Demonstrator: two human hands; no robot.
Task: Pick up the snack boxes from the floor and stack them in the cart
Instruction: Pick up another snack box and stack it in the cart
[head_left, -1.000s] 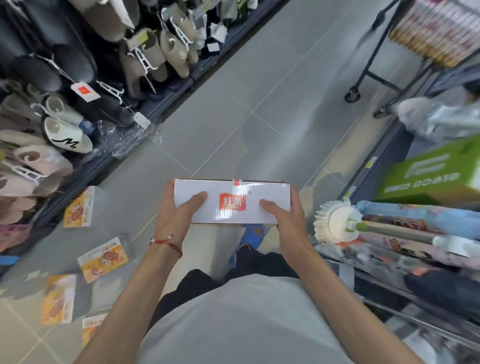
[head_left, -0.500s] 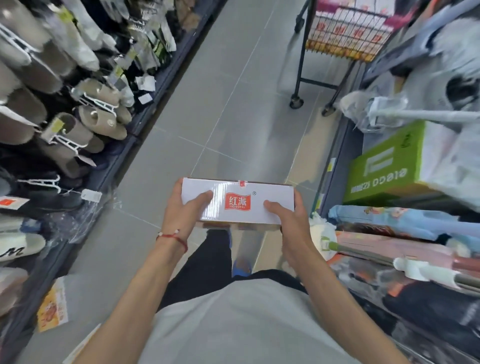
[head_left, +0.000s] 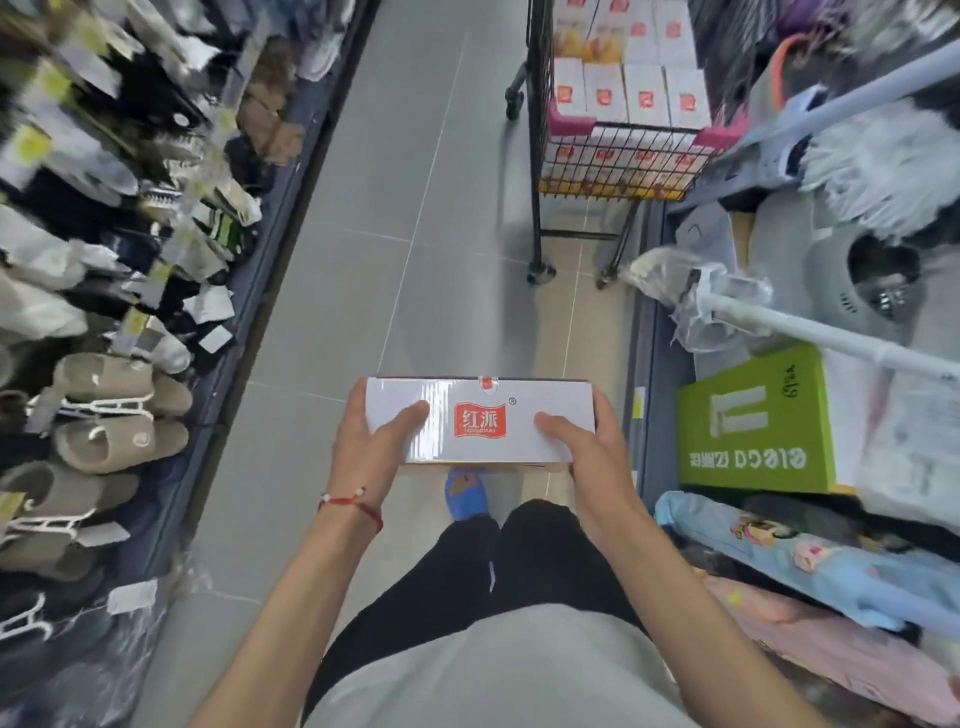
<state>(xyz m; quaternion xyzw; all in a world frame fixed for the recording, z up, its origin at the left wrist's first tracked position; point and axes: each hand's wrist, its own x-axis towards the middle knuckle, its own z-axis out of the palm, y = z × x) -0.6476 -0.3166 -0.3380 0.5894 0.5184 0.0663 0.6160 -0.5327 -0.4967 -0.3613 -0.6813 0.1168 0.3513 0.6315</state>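
Note:
I hold a white snack box (head_left: 480, 421) with a red logo level in front of my waist. My left hand (head_left: 371, 447) grips its left end with the thumb on top. My right hand (head_left: 587, 449) grips its right end the same way. Ahead at the upper right stands the black wire cart (head_left: 540, 156) with pink corner caps. Several white snack boxes (head_left: 631, 96) with red logos are stacked in it. The cart is well beyond my reach, up the aisle.
Grey tile floor (head_left: 415, 208) runs up the aisle between me and the cart. Hanging slippers (head_left: 114, 415) and socks line the left shelf. On the right are a green box (head_left: 753, 421), mops (head_left: 883, 156) with poles jutting out, and wrapped textiles (head_left: 810, 566).
My view has swung from the floor with the scattered boxes up the aisle. The cart has come into view and grown closer. Both hands keep the same hold on the box.

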